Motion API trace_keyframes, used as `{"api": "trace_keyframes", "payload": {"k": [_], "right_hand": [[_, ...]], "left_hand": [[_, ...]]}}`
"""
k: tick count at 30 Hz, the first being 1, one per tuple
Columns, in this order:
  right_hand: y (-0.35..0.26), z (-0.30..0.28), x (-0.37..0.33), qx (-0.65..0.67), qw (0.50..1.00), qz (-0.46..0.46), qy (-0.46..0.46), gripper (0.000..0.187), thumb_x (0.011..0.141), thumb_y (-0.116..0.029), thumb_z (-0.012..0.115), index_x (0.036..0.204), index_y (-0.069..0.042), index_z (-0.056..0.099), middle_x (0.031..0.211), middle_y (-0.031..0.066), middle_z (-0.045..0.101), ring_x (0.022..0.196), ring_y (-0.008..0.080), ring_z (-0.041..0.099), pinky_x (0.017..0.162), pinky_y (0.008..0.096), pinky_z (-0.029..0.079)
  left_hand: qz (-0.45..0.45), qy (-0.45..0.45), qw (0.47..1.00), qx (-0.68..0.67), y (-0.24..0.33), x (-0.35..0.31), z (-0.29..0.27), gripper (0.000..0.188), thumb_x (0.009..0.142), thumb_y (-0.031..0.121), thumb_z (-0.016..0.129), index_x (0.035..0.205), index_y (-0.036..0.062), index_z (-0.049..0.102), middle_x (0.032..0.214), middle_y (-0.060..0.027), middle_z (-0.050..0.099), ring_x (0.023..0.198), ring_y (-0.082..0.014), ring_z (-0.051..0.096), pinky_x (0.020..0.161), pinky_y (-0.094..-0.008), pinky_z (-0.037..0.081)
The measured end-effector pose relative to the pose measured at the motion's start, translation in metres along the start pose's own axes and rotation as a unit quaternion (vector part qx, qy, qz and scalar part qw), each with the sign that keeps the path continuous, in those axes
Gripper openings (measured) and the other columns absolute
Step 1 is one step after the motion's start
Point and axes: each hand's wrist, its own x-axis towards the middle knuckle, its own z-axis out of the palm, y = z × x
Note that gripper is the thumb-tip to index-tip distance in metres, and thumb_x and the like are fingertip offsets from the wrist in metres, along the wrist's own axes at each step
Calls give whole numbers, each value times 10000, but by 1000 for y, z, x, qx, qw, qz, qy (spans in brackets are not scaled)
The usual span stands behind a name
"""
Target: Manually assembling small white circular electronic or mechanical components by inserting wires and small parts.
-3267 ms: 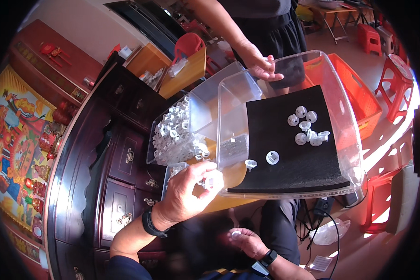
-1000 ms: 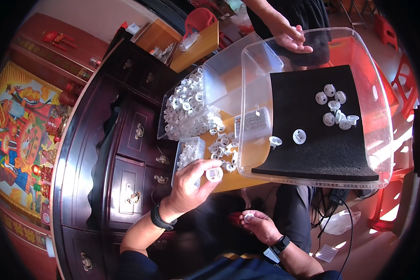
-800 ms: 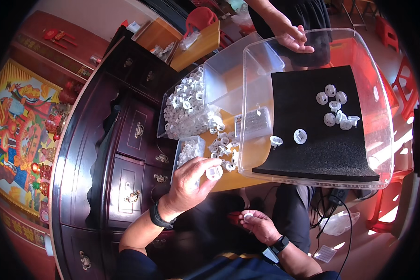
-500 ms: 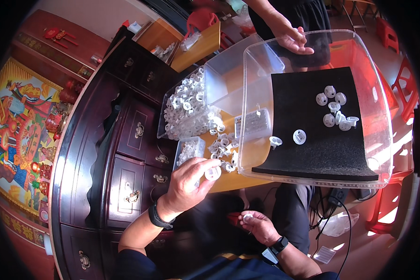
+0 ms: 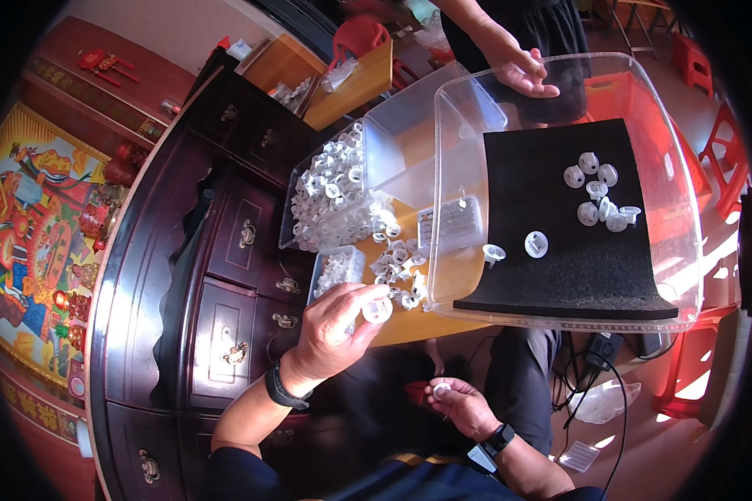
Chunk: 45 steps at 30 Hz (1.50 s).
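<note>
My left hand [image 5: 332, 332] pinches a round white plastic part [image 5: 378, 311] between thumb and fingertips, above the table's near edge. Lower and to the right, my right hand [image 5: 468, 409] closes around a small pale piece [image 5: 442, 388], mostly covered by the fingers. Beyond my left hand are a small box [image 5: 331, 288] of tiny white parts and a loose heap of white plastic parts [image 5: 399, 261]. On the right, a black foam sheet [image 5: 560, 250] lies on the clear plastic bin [image 5: 468, 200], with several round white parts [image 5: 596, 190] on it.
Behind the heap stands a clear tub [image 5: 295, 200] full of white parts, next to another clear tub [image 5: 401, 108]. A compartment box [image 5: 449, 224] sits on the wooden table [image 5: 409, 330]. A co-worker's hand [image 5: 526, 71] hangs over the bin's far rim. Dark drawers [image 5: 234, 317] line the left.
Almost nothing differs. My left hand and its round part have shifted very slightly left; my right hand keeps its place with the small piece.
</note>
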Motion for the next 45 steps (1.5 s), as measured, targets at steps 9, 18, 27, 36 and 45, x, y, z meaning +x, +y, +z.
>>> {"api": "trace_keyframes", "payload": {"k": [9, 18, 27, 36, 45], "right_hand": [[-44, 21, 14, 42, 996, -82, -21, 200, 987, -47, 532, 1167, -10, 609, 1094, 116, 673, 950, 175, 666, 845, 281, 558], [-92, 40, 30, 53, 989, -138, -15, 291, 972, -70, 508, 1236, 35, 571, 1170, 164, 658, 1034, 236, 664, 924, 334, 560], [-111, 49, 43, -118, 966, -230, 4, 309, 1009, -58, 496, 1298, 39, 545, 1226, 162, 646, 1073, 236, 667, 933, 315, 558], [-145, -9, 156, -586, 617, -521, 68, 256, 1030, -98, 507, 1253, -11, 598, 1057, 82, 656, 925, 155, 668, 795, 268, 544], [-134, 38, 130, -619, 585, -512, 114, 378, 905, 62, 469, 1246, -9, 617, 1183, 212, 658, 896, 309, 709, 778, 373, 569]], "left_hand": [[-133, 10, 984, -120, -12, -22, 4, 360, 823, 12, 762, 1158, 21, 628, 961, -105, 715, 832, -184, 706, 751, -302, 555], [-375, 86, 706, -595, -13, -54, 11, 416, 1010, 286, 592, 1281, -30, 572, 931, -112, 706, 765, -171, 677, 743, -282, 552], [-316, 134, 793, -503, 12, -70, 23, 402, 908, 71, 721, 1286, 38, 591, 984, -80, 686, 825, -142, 655, 747, -274, 556], [-131, 137, 976, -110, 13, -80, 28, 358, 830, -57, 741, 1173, -13, 648, 907, -78, 724, 826, -123, 702, 764, -263, 568], [-84, 154, 981, -81, 9, -84, 22, 347, 820, -76, 726, 1153, -29, 639, 871, -94, 709, 779, -151, 689, 731, -278, 558]]}}
